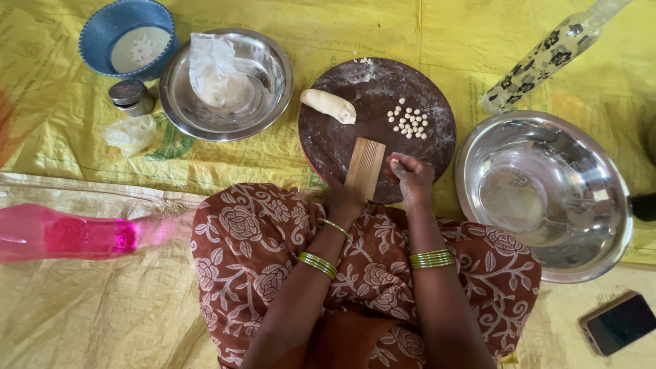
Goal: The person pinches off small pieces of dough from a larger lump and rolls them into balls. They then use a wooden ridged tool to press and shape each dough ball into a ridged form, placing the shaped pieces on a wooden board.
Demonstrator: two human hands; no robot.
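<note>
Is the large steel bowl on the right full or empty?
Empty: the large steel bowl shows only its bare shiny bottom, nothing inside.

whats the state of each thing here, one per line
left hand: steadying the ridged wooden board
right hand: fingertips pinched at the board's edge
ridged wooden board: leaning on the round board
dough log: whole, lying on the round board
dough pellets: loose cluster
large steel bowl: empty
smaller steel bowl: holds a plastic bag
phone: screen dark
</note>
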